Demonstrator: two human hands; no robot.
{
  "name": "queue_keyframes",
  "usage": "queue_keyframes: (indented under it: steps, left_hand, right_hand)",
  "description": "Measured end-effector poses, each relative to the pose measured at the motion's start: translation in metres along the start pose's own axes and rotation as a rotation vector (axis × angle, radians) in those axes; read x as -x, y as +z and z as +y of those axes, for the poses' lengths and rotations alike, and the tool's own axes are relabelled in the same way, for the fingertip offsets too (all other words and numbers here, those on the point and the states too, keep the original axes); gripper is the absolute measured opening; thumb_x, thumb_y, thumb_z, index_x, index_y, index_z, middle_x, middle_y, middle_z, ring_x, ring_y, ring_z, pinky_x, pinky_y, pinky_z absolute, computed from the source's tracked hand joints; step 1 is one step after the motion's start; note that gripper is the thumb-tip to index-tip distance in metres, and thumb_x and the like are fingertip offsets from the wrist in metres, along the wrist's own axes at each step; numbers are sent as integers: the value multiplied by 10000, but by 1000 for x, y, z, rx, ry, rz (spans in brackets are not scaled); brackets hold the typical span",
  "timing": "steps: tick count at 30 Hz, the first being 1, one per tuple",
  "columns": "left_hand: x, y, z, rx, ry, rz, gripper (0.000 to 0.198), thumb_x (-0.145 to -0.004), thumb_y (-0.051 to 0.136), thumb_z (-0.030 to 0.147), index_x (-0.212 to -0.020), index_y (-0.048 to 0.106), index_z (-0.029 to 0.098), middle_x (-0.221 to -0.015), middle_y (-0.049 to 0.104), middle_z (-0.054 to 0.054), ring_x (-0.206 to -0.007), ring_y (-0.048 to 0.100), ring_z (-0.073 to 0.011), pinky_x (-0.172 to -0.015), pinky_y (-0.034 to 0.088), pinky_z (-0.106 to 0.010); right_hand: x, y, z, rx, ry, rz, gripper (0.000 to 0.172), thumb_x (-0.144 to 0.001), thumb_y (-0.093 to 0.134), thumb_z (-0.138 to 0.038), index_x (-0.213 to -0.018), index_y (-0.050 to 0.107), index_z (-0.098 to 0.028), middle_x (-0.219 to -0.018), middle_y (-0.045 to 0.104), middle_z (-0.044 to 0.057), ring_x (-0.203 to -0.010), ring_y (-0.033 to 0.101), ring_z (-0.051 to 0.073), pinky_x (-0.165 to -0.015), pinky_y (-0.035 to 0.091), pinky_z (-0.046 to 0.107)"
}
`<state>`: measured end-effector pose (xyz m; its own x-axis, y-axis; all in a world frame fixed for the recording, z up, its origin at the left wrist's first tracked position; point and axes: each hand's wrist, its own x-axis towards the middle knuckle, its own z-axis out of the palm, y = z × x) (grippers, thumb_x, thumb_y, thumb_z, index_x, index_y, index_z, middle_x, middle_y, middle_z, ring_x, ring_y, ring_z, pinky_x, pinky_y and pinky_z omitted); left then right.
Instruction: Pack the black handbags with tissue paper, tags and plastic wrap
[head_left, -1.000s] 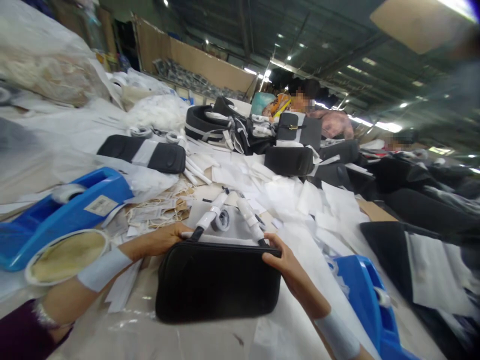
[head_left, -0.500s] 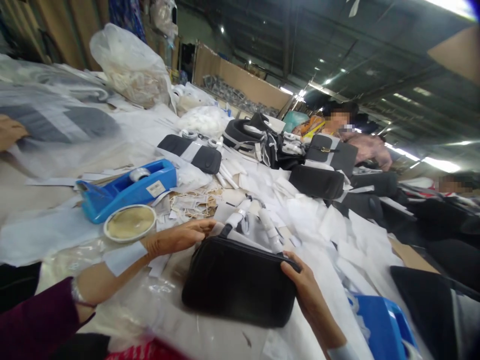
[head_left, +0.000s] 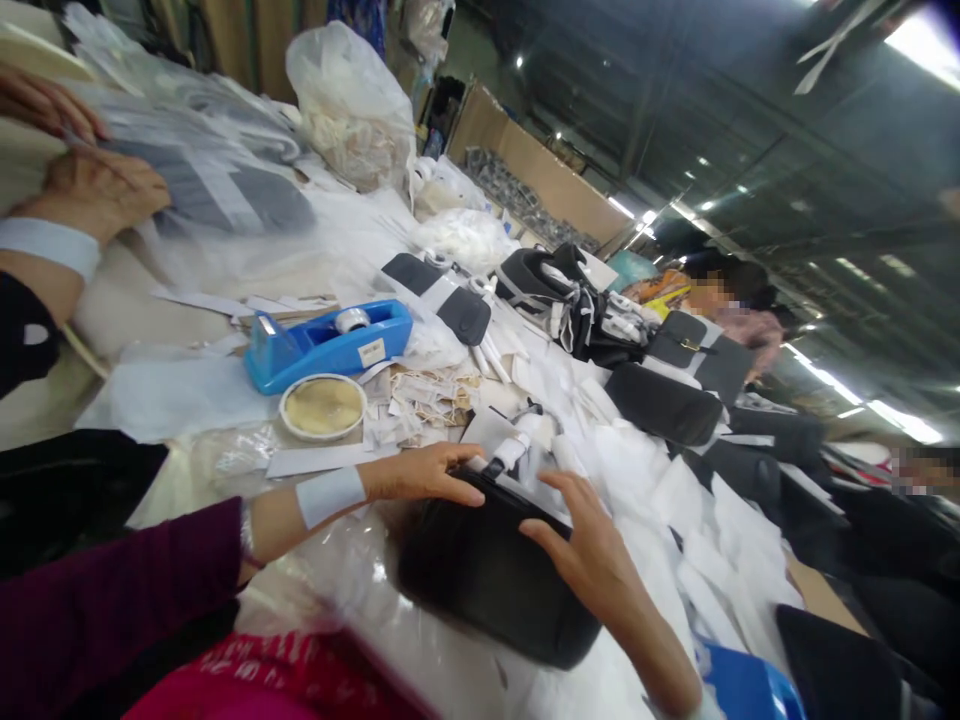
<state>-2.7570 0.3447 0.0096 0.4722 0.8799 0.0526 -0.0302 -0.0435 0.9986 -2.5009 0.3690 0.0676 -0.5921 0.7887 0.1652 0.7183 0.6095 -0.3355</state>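
A black handbag (head_left: 495, 570) lies before me, its handles (head_left: 511, 452) wrapped in white padding. My left hand (head_left: 427, 474) is at the bag's upper left edge, thumb on the front side and fingers behind, closed on the rim beside a handle base. Over the upper right part of the bag is my right hand (head_left: 592, 545), thumb and fingers spread wide, holding nothing. The bag's far side is hidden behind its top edge.
Left of the bag stand a blue tape dispenser (head_left: 326, 345) and a round tub of yellowish paste (head_left: 324, 408). Tags with strings (head_left: 424, 400) and white paper (head_left: 645, 470) cover the table. Another dispenser (head_left: 750, 685) is at lower right. A co-worker's hands (head_left: 97, 185) rest near a plastic-covered bag.
My right hand has let go of the bag's right corner and opened above it. My left hand has shifted along the top edge toward the handle. The view has turned left.
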Motion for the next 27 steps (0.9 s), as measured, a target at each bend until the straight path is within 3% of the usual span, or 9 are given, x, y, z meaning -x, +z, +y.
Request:
queue_keyframes:
  steps: [3, 6, 8, 9, 12, 16, 23, 27]
  left_hand:
    - [9, -5, 3, -99, 40, 80, 379, -726, 717, 419, -1001, 614, 180, -901, 621, 4, -858, 568, -179, -727, 425, -238]
    - [32, -3, 2, -82, 53, 378, 334, -811, 616, 435, -1016, 638, 173, -984, 640, -37, -946, 571, -198, -843, 430, -280]
    - [49, 8, -5, 73, 20, 598, 301, -863, 522, 422, -931, 641, 154, -925, 643, -49, -912, 589, -195, -849, 441, -297]
    - [56, 17, -10, 167, -15, 649, 306, -871, 494, 421, -888, 631, 148, -884, 641, -50, -875, 597, -194, -826, 451, -301]
    - [66, 48, -27, 331, -110, 633, 369, -875, 453, 486, -794, 582, 150, -777, 607, -31, -749, 569, -179, -703, 445, -288]
    - [61, 74, -41, 232, -91, 661, 426, -910, 376, 548, -756, 527, 181, -739, 538, -4, -729, 495, -168, -680, 410, -289]
    - [50, 74, -36, 218, -88, 591, 423, -903, 383, 529, -903, 651, 202, -941, 652, -61, -932, 554, -228, -858, 455, -337]
    - [45, 74, -30, 257, -65, 630, 429, -907, 388, 493, -1049, 659, 191, -1129, 651, -79, -1106, 531, -244, -1027, 393, -378]
  right_hand:
    - [-18, 21, -24, -7, 44, -168, 385, -841, 608, -463, -1119, 578, -199, -1035, 650, 83, -931, 613, 263, -818, 472, 401]
    - [-17, 35, -23, -12, 92, -95, 353, -840, 604, -499, -1019, 600, -195, -909, 665, 59, -835, 621, 249, -763, 465, 380]
    - [-11, 40, -17, -43, 57, -18, 348, -836, 607, -519, -959, 613, -193, -887, 657, 50, -824, 615, 232, -760, 460, 359]
    - [-8, 41, -14, -59, 33, 18, 344, -835, 610, -520, -936, 619, -192, -882, 652, 46, -823, 612, 224, -760, 458, 348]
    - [-3, 43, -11, -89, -24, 104, 288, -843, 622, -482, -881, 632, -196, -847, 641, 29, -818, 601, 202, -752, 452, 317]
    - [-1, 45, -16, -99, -57, 174, 211, -863, 622, -407, -819, 633, -201, -783, 631, 22, -772, 589, 189, -724, 439, 299]
    - [6, 43, -17, -111, 2, 287, 201, -879, 601, -364, -752, 628, -212, -737, 624, 20, -718, 578, 190, -694, 406, 293]
    - [10, 42, -14, -126, 8, 321, 164, -879, 606, -333, -766, 627, -216, -744, 621, 4, -717, 574, 177, -699, 392, 283]
